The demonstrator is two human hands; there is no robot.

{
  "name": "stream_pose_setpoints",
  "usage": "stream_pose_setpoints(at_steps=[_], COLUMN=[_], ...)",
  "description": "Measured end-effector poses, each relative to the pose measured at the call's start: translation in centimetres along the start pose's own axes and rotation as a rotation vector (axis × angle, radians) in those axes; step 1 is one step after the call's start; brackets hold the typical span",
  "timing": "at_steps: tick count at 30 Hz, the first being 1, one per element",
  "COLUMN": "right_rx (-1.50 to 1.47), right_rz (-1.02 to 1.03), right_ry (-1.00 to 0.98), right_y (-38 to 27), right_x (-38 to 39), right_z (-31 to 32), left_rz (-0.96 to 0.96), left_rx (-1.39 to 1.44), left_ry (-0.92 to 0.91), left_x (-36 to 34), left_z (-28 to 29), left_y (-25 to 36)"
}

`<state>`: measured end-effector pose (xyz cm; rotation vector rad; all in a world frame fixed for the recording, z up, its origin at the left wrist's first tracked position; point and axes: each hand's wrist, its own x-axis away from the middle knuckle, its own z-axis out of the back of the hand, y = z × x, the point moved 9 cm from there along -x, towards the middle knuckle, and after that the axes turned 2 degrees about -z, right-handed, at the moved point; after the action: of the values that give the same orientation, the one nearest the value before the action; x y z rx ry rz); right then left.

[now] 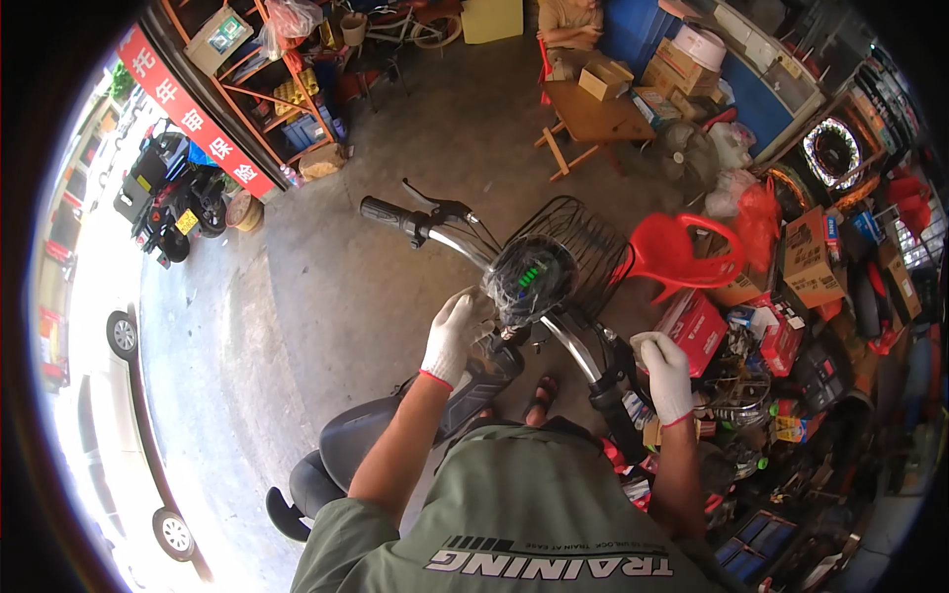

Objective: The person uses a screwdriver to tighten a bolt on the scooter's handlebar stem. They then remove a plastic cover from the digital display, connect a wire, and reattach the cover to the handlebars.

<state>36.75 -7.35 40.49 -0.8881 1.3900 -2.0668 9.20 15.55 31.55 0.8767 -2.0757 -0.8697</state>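
An electric bike stands in front of me, its round display (534, 279) wrapped in clear plastic and showing green lit bars. My left hand (451, 336), in a white knitted glove, is at the display's left edge. Its fingers are pressed together; what they hold, if anything, is hidden. Beside the right handlebar grip (621, 420), my gloved right hand (664, 374) is held with curled fingers, and nothing shows in them. The left handlebar grip (386, 213), with its brake lever, has no hand on it. A black wire basket (573, 237) sits ahead of the display.
A red plastic chair (682, 252) stands right of the basket. Boxes (697, 331) and loose parts crowd the right side. Farther off, a person (571, 35) sits behind a wooden table (598, 111). An orange shelf rack (272, 84) is at the far left. The bike's black seat (366, 435) extends left of me.
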Motion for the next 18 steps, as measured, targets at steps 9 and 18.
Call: stream_pose_setpoints(at_steps=[9,18], right_rx=[0.103,0.130], right_rz=[0.084,0.043], right_ry=[0.031,-0.003], right_y=[-1.3,-1.4], right_x=[1.1,1.4], right_z=[-1.3,-2.1], left_rz=[-0.016,0.068], left_rx=[-0.027,-0.024], left_ry=[0.016,-0.136], left_x=[0.6,-0.9], left_z=[-0.3,-4.9], left_y=[1.3,2.3])
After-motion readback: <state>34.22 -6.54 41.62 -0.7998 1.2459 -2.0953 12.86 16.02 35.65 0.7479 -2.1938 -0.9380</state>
